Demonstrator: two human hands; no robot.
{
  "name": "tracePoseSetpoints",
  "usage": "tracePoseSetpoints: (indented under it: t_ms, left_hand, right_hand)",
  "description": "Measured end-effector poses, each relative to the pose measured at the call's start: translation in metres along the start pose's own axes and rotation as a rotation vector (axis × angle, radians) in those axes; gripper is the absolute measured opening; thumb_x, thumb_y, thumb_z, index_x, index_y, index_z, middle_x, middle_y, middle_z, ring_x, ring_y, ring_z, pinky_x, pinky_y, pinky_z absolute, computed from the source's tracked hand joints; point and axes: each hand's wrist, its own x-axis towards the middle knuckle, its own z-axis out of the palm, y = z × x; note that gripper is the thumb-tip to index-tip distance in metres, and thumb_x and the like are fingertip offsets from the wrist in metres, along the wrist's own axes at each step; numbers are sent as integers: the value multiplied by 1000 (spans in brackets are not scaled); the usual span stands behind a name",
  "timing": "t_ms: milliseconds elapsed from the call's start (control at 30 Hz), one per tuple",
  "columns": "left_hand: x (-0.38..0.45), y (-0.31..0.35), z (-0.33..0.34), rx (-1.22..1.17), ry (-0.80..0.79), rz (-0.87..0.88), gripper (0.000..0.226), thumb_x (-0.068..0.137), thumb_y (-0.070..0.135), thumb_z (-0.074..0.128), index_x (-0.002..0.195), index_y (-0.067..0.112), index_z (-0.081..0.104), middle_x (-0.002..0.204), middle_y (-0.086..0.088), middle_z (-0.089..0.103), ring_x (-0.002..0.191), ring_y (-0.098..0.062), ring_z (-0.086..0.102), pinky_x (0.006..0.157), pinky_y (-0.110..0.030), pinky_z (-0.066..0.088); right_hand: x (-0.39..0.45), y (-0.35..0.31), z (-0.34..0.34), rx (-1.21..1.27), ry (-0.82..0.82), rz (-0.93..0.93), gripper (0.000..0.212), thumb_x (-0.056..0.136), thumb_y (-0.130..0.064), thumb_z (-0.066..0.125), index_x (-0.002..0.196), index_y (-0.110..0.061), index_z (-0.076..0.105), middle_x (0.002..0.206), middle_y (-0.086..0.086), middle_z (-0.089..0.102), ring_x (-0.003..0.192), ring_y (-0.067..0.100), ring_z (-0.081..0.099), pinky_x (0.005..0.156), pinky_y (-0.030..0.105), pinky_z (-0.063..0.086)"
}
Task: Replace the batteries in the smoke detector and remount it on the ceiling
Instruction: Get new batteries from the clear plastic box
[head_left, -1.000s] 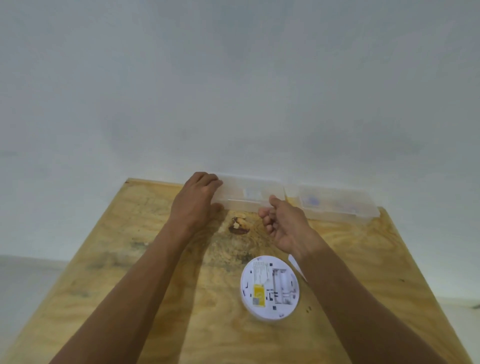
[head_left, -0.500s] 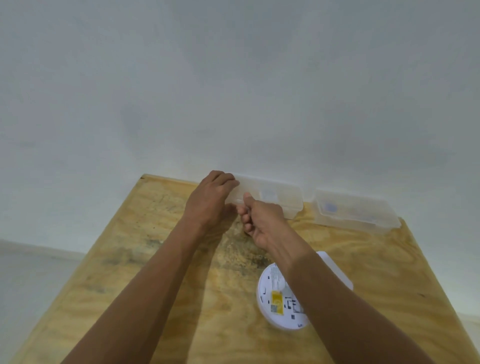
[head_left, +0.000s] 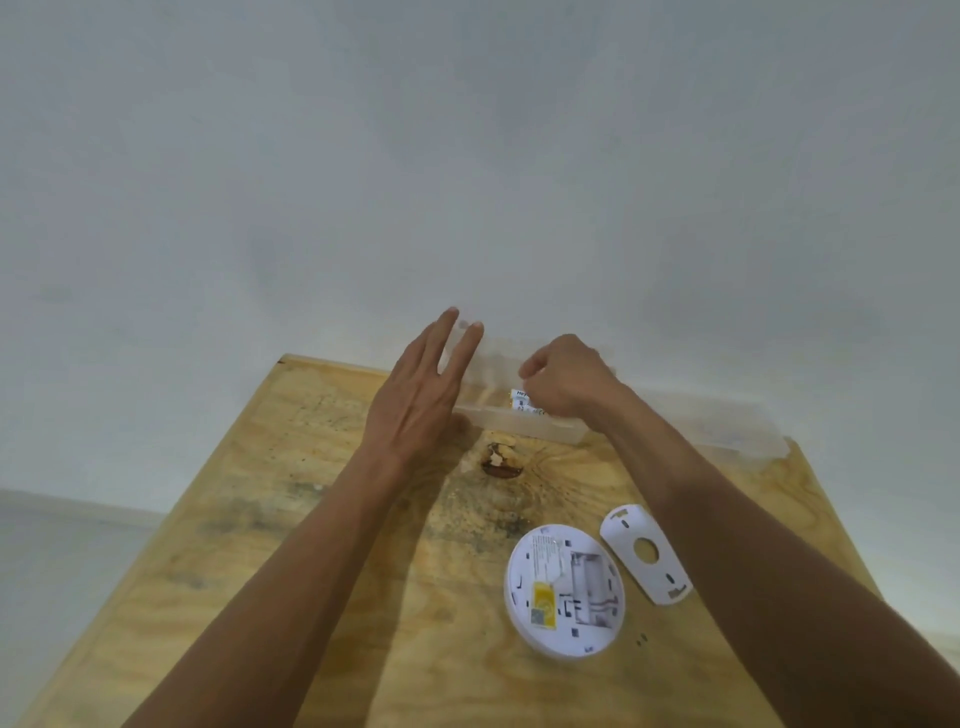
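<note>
Since half a second earlier, the clear box (head_left: 519, 421) had been opened: my left hand (head_left: 415, 400), released, propped its lid; my right hand (head_left: 563, 384) closed over batteries (head_left: 522, 402). Smoke detector (head_left: 563, 590) lay near-right on the worktop (head_left: 291, 519), compartment empty.

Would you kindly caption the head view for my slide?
Right hand reaches into an open clear box of batteries, left hand steadying it; smoke detector lies open.

— What is on the wooden table (head_left: 311, 597)?
— A round white smoke detector (head_left: 565, 590) (back side up), its white cover (head_left: 645, 553) just beside it, and two clear plastic boxes (head_left: 524, 423) by the wall.
</note>
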Motion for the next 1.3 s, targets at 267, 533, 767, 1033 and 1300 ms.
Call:
tracePoseSetpoints:
  t_ms: [267,533,767,1033,1300]
  left_hand:
    - [-4,4,1,46,14,-15,117,66,15,92,157,16,19,161,-23,28,142,-39,39,110,-50,43]
    - [-5,4,4,72,7,-12,116,68,15,89,156,16,14,161,-25,27,143,-40,39,113,-53,38]
    - [-5,5,3,94,-1,-33,116,70,14,88,157,17,12,162,-23,24,146,-38,35,116,-52,32]
    - [-5,6,4,103,-2,-45,108,76,5,80,158,17,10,164,-21,20,148,-38,31,119,-52,27]
    - [-6,5,8,117,2,-39,111,78,13,81,157,21,3,165,-19,17,149,-35,29,120,-52,26]
  right_hand:
    - [13,32,30,-367,59,-267,29,99,-27,44,93,-12,68,94,6,66,93,30,64,72,36,49]
    - [18,43,41,-492,98,-419,50,105,-44,19,99,-16,60,103,8,60,98,29,56,76,36,39]
    - [16,46,43,-452,71,-446,48,104,-48,12,87,-22,49,87,3,55,82,22,53,74,35,40]
    - [15,44,44,-520,27,-441,61,102,-56,5,90,-24,55,70,3,57,67,25,57,69,39,47]
    - [15,49,45,-292,365,-472,49,96,-62,40,77,-20,54,64,0,59,60,25,58,54,31,39]
